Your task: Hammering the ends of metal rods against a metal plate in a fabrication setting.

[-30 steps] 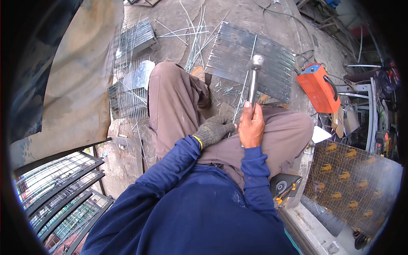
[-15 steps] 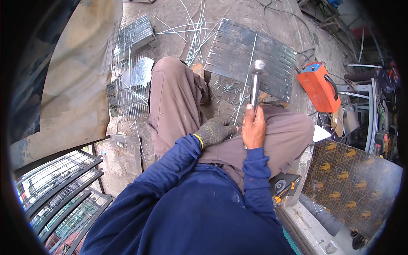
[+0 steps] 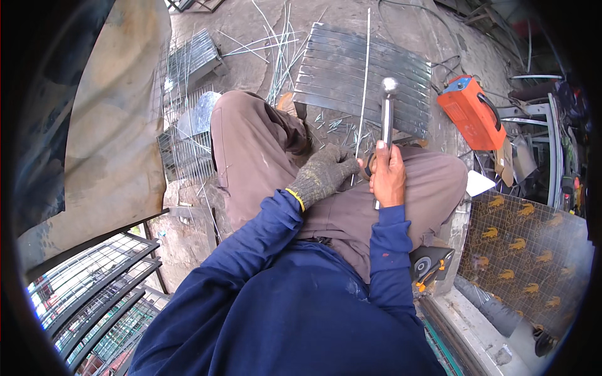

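Observation:
My right hand (image 3: 387, 175), bare, is closed around the shaft of a shiny steel hammer (image 3: 387, 116), whose rounded head points away from me. A grey knitted glove with a yellow cuff covers my left hand (image 3: 323, 172), its bare fingertips pinching a thin metal rod (image 3: 365, 75). The rod runs away from me, just left of the hammer, over a slatted dark metal sheet (image 3: 357, 62). Both hands are above my lap, close together. Short cut pieces of rod (image 3: 338, 122) lie scattered on the ground between my knees.
Long loose rods (image 3: 282, 56) lie beyond my left knee. Wire mesh (image 3: 188, 125) and a metal box (image 3: 194, 56) are at the left. On the right are an orange machine (image 3: 470, 113), a patterned board (image 3: 520, 250) and an angle grinder (image 3: 429, 266).
The hammer and my right hand have shifted slightly right. The rod in my left hand now stretches farther out and stands straighter in view. The whole view has also shifted a little.

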Tool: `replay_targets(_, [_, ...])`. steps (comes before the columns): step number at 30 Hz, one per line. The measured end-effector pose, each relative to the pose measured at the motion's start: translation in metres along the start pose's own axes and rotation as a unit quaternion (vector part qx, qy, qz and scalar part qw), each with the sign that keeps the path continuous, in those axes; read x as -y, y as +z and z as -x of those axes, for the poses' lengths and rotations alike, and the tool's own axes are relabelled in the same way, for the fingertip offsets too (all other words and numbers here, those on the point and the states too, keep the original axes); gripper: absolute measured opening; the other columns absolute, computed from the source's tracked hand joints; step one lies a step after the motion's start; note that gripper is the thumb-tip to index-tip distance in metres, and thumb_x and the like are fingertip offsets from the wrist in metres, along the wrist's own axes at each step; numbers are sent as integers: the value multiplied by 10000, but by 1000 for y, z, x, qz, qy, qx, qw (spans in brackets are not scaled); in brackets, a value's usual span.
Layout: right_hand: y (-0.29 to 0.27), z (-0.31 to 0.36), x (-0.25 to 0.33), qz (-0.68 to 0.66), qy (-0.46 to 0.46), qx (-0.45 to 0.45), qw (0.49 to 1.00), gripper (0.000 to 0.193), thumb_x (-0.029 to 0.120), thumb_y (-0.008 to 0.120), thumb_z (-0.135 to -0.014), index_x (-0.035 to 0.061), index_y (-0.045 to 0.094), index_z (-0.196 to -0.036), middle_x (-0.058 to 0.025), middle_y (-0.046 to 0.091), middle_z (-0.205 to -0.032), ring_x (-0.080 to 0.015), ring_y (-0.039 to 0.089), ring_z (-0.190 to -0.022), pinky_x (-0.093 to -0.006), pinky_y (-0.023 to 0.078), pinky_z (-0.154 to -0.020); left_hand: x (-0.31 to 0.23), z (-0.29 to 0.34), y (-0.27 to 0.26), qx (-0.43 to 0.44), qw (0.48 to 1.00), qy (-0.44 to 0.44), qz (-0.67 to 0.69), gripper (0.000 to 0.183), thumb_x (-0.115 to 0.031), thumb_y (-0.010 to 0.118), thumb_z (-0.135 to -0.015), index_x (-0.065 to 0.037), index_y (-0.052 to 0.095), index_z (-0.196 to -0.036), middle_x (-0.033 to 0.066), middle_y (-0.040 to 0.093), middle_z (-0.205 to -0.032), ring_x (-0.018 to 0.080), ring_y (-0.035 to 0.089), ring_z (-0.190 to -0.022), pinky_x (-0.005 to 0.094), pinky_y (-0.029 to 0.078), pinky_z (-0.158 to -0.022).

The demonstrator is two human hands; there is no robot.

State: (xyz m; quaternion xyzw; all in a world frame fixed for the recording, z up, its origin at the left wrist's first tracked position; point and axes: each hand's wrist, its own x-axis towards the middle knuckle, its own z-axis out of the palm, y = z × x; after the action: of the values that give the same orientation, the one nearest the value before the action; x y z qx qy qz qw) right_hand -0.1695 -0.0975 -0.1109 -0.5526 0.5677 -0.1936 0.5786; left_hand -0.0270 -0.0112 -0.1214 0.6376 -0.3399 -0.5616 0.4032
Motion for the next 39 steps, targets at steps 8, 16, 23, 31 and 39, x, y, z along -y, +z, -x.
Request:
replay_targets(8, [5, -3, -6, -53, 9, 24, 998, 391, 438, 486, -1046, 72, 495, -909, 1, 461, -598, -93, 471, -394, -276, 378, -351, -78, 11, -24, 21, 907, -47, 419, 213, -252, 664, -976, -49, 664, -1040, -16, 658, -847, 57, 616, -706, 212, 499, -593])
replay_targets(16, [11, -5, -14, -41, 10, 34, 999, 215, 285, 426, -1066, 115, 433, -936, 8, 463, -638, -85, 444, -402, -257, 373, -337, -112, -4, -32, 181, 739, 58, 646, 180, -188, 552, -1036, -86, 614, -1171, 42, 688, -1100, 130, 701, -827, 257, 601, -653])
replay_targets(23, [11, -9, -21, -22, -8, 16, 1000, 451, 497, 465, -1037, 70, 461, -889, -16, 475, -592, -128, 498, -392, -304, 396, -360, -120, -10, -31, 212, 715, 77, 661, 209, -173, 519, -1046, -79, 610, -1209, 62, 688, -1155, 172, 719, -935, 307, 637, -718])
replay_targets(31, [13, -7, -13, -3, -5, 23, 1000, 282, 306, 387, -1077, 94, 407, -893, -10, 462, -626, -101, 459, -392, -268, 390, -338, -127, -14, -33, 226, 703, 85, 669, 233, -167, 506, -1043, -75, 592, -1239, 103, 671, -1255, 192, 712, -1028, 348, 644, -734])
replay_targets(39, [12, -9, -20, -11, -16, 16, 1000, 442, 481, 458, -1043, 65, 456, -895, -27, 480, -583, -135, 500, -394, -313, 403, -367, -123, -21, -37, 332, 661, 136, 659, 269, -211, 501, -1037, -68, 596, -1244, 148, 630, -1333, 246, 678, -1127, 380, 641, -781])
